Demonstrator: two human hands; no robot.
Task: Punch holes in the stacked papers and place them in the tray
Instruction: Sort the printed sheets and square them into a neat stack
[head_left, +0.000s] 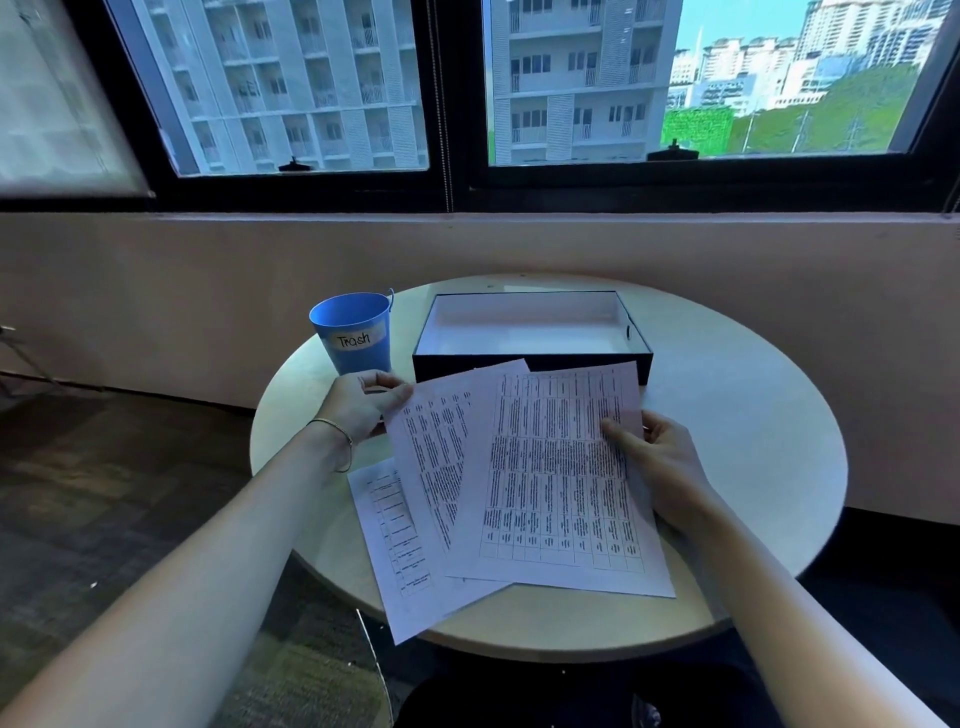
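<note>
Three printed sheets with tables are fanned out over the round table. My right hand (657, 462) pinches the top sheet (550, 483) at its right edge, thumb on the print. My left hand (363, 405) grips the top left corner of the middle sheet (431, 457). A third sheet (395, 540) lies flat beneath them, overhanging the table's near edge. Behind the papers stands the tray (530, 364), black outside and white inside, with nothing in it. I see no hole punch.
A blue bucket (353, 332) labelled "Trash" stands left of the tray, just beyond my left hand. The round table (737, 467) sits against a low wall under a window. Dark floor lies to the left.
</note>
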